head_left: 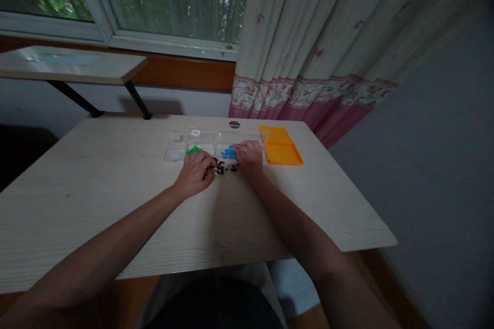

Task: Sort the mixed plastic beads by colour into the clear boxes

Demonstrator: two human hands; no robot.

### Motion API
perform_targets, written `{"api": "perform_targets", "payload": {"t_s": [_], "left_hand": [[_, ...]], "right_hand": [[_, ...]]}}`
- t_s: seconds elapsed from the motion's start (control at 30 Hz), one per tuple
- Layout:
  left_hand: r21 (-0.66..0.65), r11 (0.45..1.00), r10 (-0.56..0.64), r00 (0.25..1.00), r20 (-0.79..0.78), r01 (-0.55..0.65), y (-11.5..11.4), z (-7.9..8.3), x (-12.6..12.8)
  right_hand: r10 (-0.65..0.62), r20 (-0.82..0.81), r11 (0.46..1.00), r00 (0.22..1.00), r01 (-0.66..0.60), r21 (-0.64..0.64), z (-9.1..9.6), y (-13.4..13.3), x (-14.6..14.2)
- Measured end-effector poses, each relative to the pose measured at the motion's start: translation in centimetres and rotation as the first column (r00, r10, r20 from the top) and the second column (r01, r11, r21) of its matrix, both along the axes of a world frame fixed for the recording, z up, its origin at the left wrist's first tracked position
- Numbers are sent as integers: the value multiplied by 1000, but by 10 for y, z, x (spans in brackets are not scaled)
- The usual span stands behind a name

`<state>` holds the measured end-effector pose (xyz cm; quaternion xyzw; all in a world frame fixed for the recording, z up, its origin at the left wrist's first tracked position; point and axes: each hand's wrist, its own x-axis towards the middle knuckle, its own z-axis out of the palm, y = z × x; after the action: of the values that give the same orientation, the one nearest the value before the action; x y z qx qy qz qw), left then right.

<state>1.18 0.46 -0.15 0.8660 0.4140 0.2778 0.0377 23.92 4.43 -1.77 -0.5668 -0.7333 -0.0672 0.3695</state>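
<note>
Your left hand (196, 172) hides some of the dark pieces (221, 167), and what its fingertips pinch is too small to tell. Your right hand (250, 158) covers part of the clear case (175, 154) and seems to hide some blue pieces (227, 153). On the far left, the shelf (77, 64) is cut off by the edge.

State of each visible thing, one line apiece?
Left hand: fingers bent, at dark pieces; grip unclear
Right hand: fingers bent, at blue pieces; grip unclear
Dark pieces: scattered loose
Clear box: open
Blue pieces: clustered in box
Green pieces: likewise
Orange tray: lying flat
Curtain: hanging in folds
</note>
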Motion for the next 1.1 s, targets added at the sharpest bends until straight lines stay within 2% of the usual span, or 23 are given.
{"api": "perform_targets", "payload": {"t_s": [0.3,0.7,1.1], "left_hand": [[-7,1000,29,998,-60,-29,1,-3,0],[37,999,17,994,-106,-13,-3,-2,2],[32,999,-2,998,-67,4,-3,-3,1]], "right_hand": [[-7,-41,999,999,9,51,-1,-4,0],[19,-70,999,997,-17,34,-3,-3,2],[23,-53,1000,998,-23,12,0,-5,0]]}}
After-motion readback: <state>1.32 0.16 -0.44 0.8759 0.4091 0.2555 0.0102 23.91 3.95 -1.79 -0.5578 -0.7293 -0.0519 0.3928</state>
